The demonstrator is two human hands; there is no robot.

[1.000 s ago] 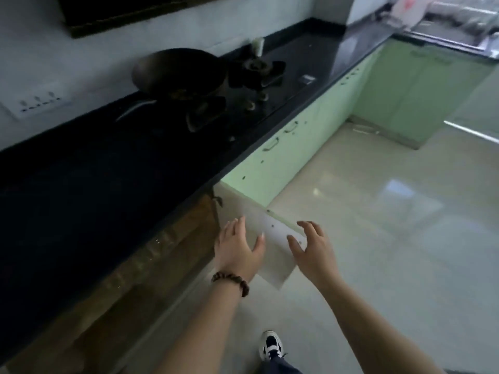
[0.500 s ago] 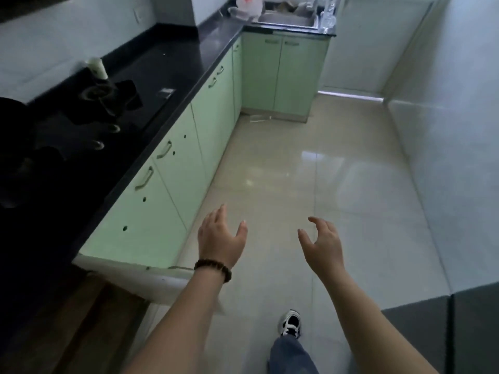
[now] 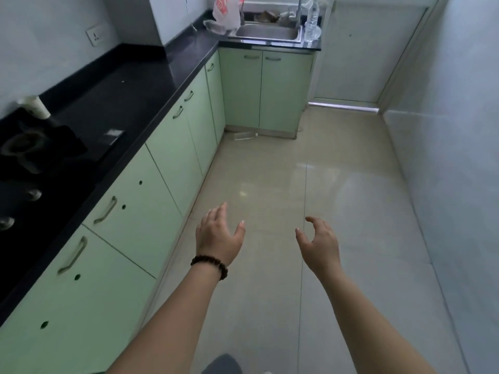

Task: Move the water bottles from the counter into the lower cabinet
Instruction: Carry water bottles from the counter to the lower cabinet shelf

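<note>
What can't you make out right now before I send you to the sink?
Head view only:
- Water bottle by the sink: too small to tell fill level or count.
- Sink contents: hidden by its rim.
- Cabinet interiors: doors closed.
- Object on the floor: too small to identify.

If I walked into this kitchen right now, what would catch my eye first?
Probably the two bare hands held out in front over the shiny floor, the left hand with a dark bead bracelet at its wrist, the right hand loosely curled, both holding nothing. Next, the run of pale green cabinets under the black counter along the left. At the far end, a clear water bottle stands beside the steel sink.
</note>
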